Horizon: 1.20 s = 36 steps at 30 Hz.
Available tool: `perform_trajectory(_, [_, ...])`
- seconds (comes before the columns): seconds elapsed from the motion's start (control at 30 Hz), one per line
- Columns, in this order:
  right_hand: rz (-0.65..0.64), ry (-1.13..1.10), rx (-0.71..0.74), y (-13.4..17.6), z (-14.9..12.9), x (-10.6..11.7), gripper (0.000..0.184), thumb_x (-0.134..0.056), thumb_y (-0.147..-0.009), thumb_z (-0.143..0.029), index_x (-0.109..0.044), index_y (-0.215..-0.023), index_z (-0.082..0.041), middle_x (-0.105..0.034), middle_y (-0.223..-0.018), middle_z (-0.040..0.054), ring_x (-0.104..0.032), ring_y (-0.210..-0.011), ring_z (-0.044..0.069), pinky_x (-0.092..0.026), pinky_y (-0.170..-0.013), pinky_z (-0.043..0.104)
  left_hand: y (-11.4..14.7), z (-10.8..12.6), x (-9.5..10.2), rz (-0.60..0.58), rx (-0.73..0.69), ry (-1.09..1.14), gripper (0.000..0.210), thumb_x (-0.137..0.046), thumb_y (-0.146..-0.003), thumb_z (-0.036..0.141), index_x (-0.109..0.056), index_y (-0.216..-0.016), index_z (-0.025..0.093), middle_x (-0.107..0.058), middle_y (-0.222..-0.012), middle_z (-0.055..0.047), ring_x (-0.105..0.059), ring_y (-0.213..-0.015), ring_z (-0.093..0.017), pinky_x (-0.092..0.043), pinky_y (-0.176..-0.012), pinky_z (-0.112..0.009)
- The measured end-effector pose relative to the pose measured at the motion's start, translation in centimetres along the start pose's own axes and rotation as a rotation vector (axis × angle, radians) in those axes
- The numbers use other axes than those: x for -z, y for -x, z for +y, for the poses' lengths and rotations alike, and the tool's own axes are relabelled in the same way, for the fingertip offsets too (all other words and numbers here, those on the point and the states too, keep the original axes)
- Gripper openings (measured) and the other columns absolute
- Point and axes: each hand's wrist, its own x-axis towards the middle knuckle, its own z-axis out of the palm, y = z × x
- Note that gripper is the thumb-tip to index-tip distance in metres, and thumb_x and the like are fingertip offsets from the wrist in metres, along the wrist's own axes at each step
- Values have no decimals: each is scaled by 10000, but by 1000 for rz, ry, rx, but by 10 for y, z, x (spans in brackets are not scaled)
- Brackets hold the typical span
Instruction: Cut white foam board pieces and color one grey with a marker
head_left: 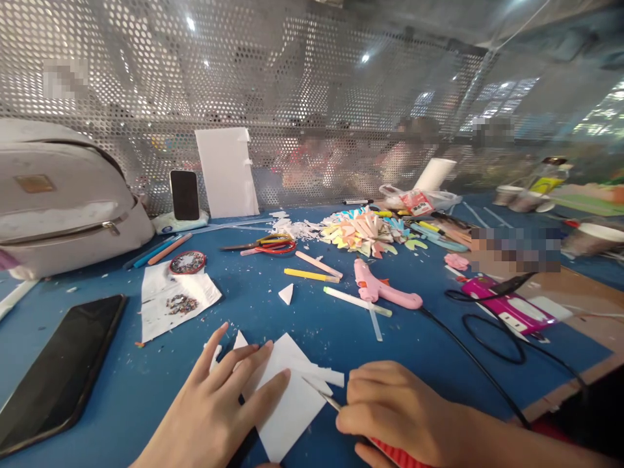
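My left hand (209,396) lies with spread fingers on a white piece of paper (287,416), pressing it against the blue table. In my closed right hand (394,409) is a craft knife (331,402) with a thin metal blade and a red ribbed handle. Its tip touches the paper's right part, beside a narrow white strip (329,376) that lies across the edge. A small white paper triangle (286,294) rests farther back. The palm hides part of what lies under my left hand.
A pink glue gun (383,288) with a black cord lies at the centre right. Scissors (268,244), markers (312,275) and a heap of coloured paper pieces (363,231) lie behind. At left are a dark phone (63,370) and a backpack (63,201); a magenta power strip (507,305) sits right.
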Motion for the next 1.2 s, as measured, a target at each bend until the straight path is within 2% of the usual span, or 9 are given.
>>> perform_trajectory(0.1, [-5,10,-22,-2,3,1,156,-475,-896,-129,-533,-1029,-188,-625,-746,13,-568,-662,157,-475,-722,282,1,-2,-1,-17,-10,-6,668,-446,-941,707,-502,-1451,279,-634,-1388,-100,-575,-1229,-277,-3,-1213,-582])
perform_trajectory(0.33, [6,44,-116,-6,25,1,181,-459,-890,-93,-530,-1021,-195,-602,-744,5,-536,-627,152,-416,-602,264,3,-3,-3,-18,-9,-3,634,-416,-959,689,-514,-1437,285,-644,-1367,-100,-567,-1228,-283,-15,-1208,-595])
perform_trajectory(0.43, [31,-3,-159,-11,32,2,198,-458,-905,-88,-534,-1059,-187,-625,-786,11,-565,-661,144,-435,-630,249,3,-3,-5,-9,-11,0,627,-405,-964,688,-523,-1429,285,-640,-1369,-97,-558,-1235,-279,-21,-1210,-594])
perform_trajectory(0.57, [81,-100,-225,-19,28,1,199,-477,-917,-117,-526,-1096,-188,-654,-865,27,-620,-731,139,-470,-684,229,5,-3,-9,4,-14,-18,653,-405,-951,715,-511,-1441,296,-647,-1362,-80,-551,-1240,-277,-47,-1209,-598])
perform_trajectory(0.9, [-27,-194,-239,-38,24,-14,171,-511,-914,-172,-504,-1084,-192,-616,-778,-2,-569,-619,134,-417,-590,232,6,1,-9,-11,18,-21,648,-424,-950,701,-501,-1447,292,-613,-1408,-110,-576,-1224,-308,-181,-1177,-646])
perform_trajectory(1.03, [-16,-181,-197,-41,26,-16,157,-485,-921,-165,-499,-1077,-186,-627,-803,22,-580,-647,143,-428,-604,233,6,-1,-10,-14,6,-15,656,-438,-946,703,-496,-1453,290,-609,-1416,-114,-577,-1230,-304,-115,-1187,-642])
perform_trajectory(1.2, [-44,-137,-130,-44,26,-18,74,-444,-908,-148,-489,-946,-192,-561,-741,6,-502,-601,137,-385,-550,234,4,-3,-8,-9,-19,-18,664,-416,-942,727,-531,-1426,288,-628,-1397,-111,-591,-1217,-284,-5,-1209,-602])
